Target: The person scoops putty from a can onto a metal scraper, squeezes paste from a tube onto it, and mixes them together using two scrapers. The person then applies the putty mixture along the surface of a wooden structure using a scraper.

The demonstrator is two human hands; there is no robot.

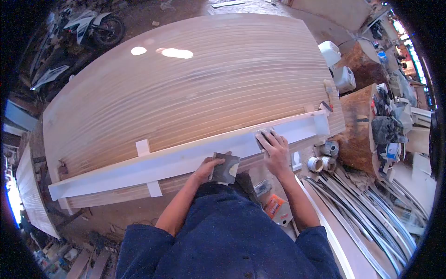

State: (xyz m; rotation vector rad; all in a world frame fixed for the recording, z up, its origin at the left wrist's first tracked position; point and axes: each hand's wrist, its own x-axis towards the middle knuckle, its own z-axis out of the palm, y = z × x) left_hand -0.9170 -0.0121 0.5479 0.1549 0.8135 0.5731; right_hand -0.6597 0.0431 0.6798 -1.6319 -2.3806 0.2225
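Note:
A long white-painted board [179,168] with a raised edge lies across the front of a large ribbed wooden panel [195,93]. My left hand [203,172] grips a dark square plate [225,170], thumb on top; a cream-coloured patch marks its right side. The plate is held over the board's near edge. Farther right, my right hand [276,151] presses down on the board, its fingers bent over a flat grey piece [261,140]. Most of that piece is hidden under the fingers, so its kind is unclear.
Two pale wooden strips [143,148] [154,189] stick out from under the board. A brush [326,107] lies at the panel's right end. Tins [316,164], an orange packet [275,207] and long metal strips [357,218] are at right. A motorcycle [95,28] stands behind left.

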